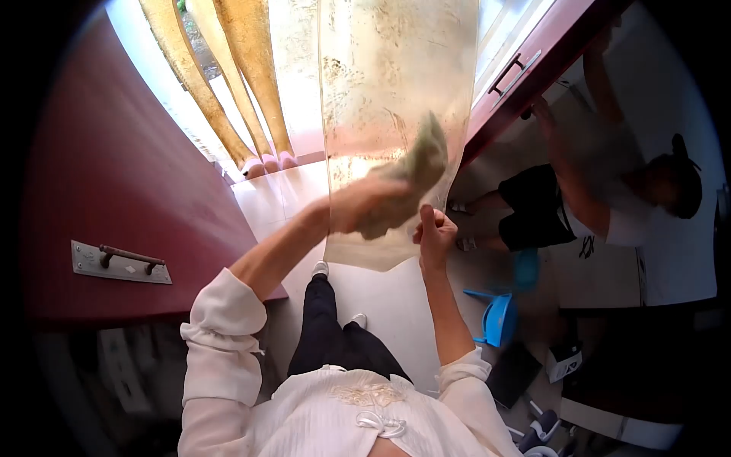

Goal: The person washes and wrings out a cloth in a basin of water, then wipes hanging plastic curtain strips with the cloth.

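Observation:
In front of me hangs a wide, clear plastic curtain strip (381, 84), yellowed and speckled with dark smudges. My left hand (362, 202) is closed on a greenish-grey cloth (429, 156) and holds it against the strip; cloth and fingers are blurred by motion. Close to the strip's lower right edge, my right hand (435, 236) is closed with the thumb up, pinching that edge. The bottom end of the strip hangs just below both hands.
More yellowed strips (251, 61) hang at the upper left. Maroon doors with handles stand at left (114, 152) and right (506, 87). Another person (601, 198) is at the right, arms raised. A blue dustpan (499, 320) and a small box (564, 361) are on the floor.

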`<move>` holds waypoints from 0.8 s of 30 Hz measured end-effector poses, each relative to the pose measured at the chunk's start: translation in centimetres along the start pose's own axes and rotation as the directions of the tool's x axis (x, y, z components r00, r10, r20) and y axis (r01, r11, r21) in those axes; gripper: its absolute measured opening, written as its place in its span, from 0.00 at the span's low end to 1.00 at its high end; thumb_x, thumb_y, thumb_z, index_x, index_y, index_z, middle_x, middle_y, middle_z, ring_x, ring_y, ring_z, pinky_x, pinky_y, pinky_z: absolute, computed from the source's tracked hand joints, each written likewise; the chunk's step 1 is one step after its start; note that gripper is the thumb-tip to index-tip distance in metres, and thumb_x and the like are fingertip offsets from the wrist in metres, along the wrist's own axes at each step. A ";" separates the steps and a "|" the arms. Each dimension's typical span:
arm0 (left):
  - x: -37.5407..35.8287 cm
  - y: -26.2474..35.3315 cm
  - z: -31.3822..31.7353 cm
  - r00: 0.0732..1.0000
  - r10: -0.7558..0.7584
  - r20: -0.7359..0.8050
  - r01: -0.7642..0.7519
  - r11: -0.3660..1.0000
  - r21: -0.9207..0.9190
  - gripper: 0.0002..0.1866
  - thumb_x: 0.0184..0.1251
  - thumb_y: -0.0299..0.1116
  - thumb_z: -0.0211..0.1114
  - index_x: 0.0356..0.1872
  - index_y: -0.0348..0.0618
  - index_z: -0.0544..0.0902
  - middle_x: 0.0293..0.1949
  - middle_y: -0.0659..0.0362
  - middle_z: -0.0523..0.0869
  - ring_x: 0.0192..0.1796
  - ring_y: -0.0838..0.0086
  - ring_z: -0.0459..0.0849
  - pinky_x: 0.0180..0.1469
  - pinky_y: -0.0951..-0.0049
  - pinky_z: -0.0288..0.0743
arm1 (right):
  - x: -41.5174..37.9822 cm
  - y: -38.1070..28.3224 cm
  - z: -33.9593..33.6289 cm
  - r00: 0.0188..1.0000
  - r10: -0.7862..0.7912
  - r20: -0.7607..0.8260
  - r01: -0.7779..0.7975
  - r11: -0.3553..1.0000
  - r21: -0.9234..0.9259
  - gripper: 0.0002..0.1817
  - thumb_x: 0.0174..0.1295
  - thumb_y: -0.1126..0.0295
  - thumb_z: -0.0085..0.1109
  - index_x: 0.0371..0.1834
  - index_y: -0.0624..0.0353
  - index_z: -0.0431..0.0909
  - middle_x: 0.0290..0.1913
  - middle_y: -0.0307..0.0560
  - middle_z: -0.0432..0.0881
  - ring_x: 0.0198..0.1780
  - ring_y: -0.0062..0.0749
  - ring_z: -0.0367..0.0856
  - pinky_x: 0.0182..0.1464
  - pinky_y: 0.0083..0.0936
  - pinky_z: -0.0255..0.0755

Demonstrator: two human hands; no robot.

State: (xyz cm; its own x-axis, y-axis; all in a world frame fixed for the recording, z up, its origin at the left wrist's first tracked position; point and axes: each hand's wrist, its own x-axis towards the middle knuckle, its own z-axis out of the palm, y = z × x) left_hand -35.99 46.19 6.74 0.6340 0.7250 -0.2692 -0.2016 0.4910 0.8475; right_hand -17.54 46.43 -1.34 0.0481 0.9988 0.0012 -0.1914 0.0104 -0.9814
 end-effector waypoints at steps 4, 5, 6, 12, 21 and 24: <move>-1.4 -10.9 2.3 0.982 0.190 -0.003 -0.173 0.897 0.406 0.21 0.62 0.39 0.57 0.54 0.41 0.71 0.45 0.60 0.77 0.47 0.77 0.75 0.51 0.74 0.70 | -1.8 0.2 -1.6 0.974 -0.223 -0.044 0.222 0.974 -0.041 0.29 0.56 0.60 0.64 0.09 0.53 0.52 0.13 0.26 0.54 0.19 0.12 0.47 0.20 0.17 0.43; -1.7 -10.4 3.0 0.982 0.189 0.012 -0.180 0.910 0.373 0.21 0.63 0.39 0.57 0.55 0.41 0.71 0.45 0.60 0.77 0.48 0.77 0.75 0.52 0.74 0.69 | -2.1 -0.4 -1.3 0.972 -0.229 -0.057 0.226 0.972 -0.059 0.29 0.56 0.60 0.64 0.09 0.53 0.53 0.13 0.26 0.54 0.19 0.12 0.47 0.20 0.17 0.43; -1.3 -9.6 3.9 0.995 0.077 -0.060 -0.072 0.995 0.074 0.20 0.65 0.43 0.55 0.53 0.42 0.72 0.43 0.60 0.78 0.45 0.76 0.77 0.48 0.73 0.72 | -2.5 -1.2 -1.3 0.969 -0.236 -0.073 0.231 0.970 -0.077 0.29 0.56 0.60 0.64 0.09 0.54 0.53 0.14 0.25 0.54 0.19 0.12 0.47 0.20 0.17 0.43; -0.4 7.0 2.8 0.913 0.403 0.054 -0.311 0.778 -0.546 0.32 0.64 0.56 0.47 0.57 0.37 0.67 0.50 0.48 0.76 0.51 0.55 0.76 0.55 0.55 0.70 | -5.7 -3.0 0.2 0.999 0.009 -0.052 -0.018 0.986 -0.167 0.32 0.60 0.46 0.53 0.06 0.54 0.58 0.07 0.31 0.58 0.08 0.13 0.54 0.10 0.18 0.45; -1.2 4.0 5.1 0.991 -0.011 0.130 -0.008 0.990 0.144 0.22 0.66 0.42 0.51 0.49 0.32 0.73 0.48 0.52 0.78 0.47 0.71 0.78 0.52 0.71 0.72 | -7.5 -2.2 1.3 0.990 -0.020 0.141 0.042 0.987 -0.158 0.36 0.61 0.36 0.35 0.06 0.54 0.57 0.05 0.31 0.55 0.06 0.17 0.54 0.09 0.20 0.46; -2.4 1.1 4.1 0.977 0.032 0.210 -0.008 0.993 -0.115 0.20 0.63 0.38 0.53 0.50 0.33 0.73 0.44 0.54 0.80 0.46 0.71 0.78 0.50 0.73 0.73 | -9.5 -1.1 2.2 0.998 0.041 0.049 -0.029 0.975 -0.219 0.33 0.64 0.40 0.37 0.08 0.53 0.60 0.06 0.32 0.57 0.06 0.17 0.56 0.09 0.20 0.49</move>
State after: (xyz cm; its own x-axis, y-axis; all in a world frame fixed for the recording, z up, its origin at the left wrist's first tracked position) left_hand -34.69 43.04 10.14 0.7699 0.6227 -0.1394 -0.2912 0.5371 0.7916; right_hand -19.93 37.03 0.10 -0.0084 0.9995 -0.0296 0.0269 -0.0294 -0.9992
